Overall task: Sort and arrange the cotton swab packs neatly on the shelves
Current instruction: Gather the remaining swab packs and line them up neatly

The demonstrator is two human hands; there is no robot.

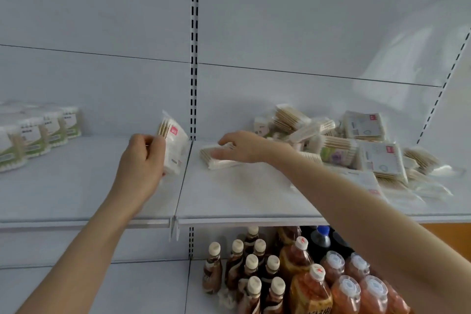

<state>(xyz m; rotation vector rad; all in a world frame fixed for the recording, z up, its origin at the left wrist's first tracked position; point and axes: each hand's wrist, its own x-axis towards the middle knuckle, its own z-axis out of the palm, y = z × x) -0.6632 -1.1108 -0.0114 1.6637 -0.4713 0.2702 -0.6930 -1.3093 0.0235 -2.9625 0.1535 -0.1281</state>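
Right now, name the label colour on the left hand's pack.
Red label on the white pack; head view.
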